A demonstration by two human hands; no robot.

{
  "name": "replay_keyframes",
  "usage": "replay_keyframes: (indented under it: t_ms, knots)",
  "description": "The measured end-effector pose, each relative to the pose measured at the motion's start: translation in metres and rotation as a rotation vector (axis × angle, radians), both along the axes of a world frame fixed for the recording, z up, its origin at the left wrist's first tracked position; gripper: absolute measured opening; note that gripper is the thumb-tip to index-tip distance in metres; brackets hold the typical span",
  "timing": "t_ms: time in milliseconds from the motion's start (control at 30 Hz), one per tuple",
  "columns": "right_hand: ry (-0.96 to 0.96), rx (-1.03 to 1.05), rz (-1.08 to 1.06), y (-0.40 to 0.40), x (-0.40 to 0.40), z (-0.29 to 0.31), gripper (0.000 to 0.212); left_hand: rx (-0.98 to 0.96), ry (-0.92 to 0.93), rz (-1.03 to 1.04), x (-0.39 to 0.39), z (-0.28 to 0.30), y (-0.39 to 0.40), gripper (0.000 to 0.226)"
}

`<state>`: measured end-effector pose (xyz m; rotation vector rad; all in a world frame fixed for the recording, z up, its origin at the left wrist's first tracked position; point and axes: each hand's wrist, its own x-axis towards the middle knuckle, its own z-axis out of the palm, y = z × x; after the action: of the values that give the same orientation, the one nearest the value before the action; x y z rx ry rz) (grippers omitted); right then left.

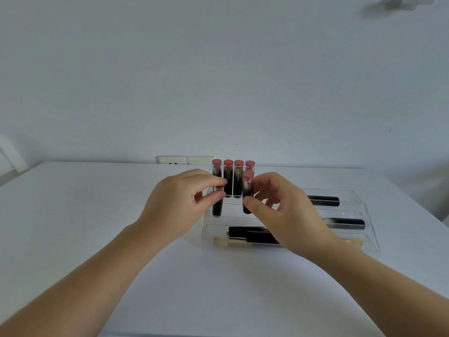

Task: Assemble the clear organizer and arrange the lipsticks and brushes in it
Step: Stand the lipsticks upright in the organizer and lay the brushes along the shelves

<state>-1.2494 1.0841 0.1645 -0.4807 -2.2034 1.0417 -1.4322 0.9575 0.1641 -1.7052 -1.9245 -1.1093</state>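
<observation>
Both grips pinch upright lipsticks, pink caps up: left hand (pixel 179 205) one (pixel 217 207), right hand (pixel 286 210) another (pixel 247 190).

A white table (pixel 73 215) stands against a plain white wall (pixel 218 69) bearing a socket plate (pixel 179 160).

A white surface (pixel 73 215) is seen under a plain white wall (pixel 218 81), w/ a white double socket plate (pixel 184 160) set low on the wall at the far edge & a blurred grey-white smudge (pixel 398 4) top right.
</observation>
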Motion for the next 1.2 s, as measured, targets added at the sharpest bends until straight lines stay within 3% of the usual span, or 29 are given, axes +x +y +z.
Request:
replay_keyframes:
  t_ms: [200,367,667,1200]
  knots:
    - [0.061,0.009,0.033,0.000,-0.012,0.000,0.029,0.032,-0.011,0.005,-0.009,-0.007,0.000,0.021]
    - [0.020,0.218,0.057,-0.005,-0.016,-0.003,0.063,-0.022,-0.015,-0.026,-0.013,-0.017,-0.002,0.043]
    - [0.053,0.382,0.009,-0.002,-0.027,-0.005,0.048,0.018,-0.079,-0.048,-0.011,-0.023,0.000,0.043]
    - [-0.159,0.506,-0.047,-0.005,-0.033,-0.003,0.042,-0.030,-0.267,-0.050,-0.012,-0.024,-0.003,0.052]
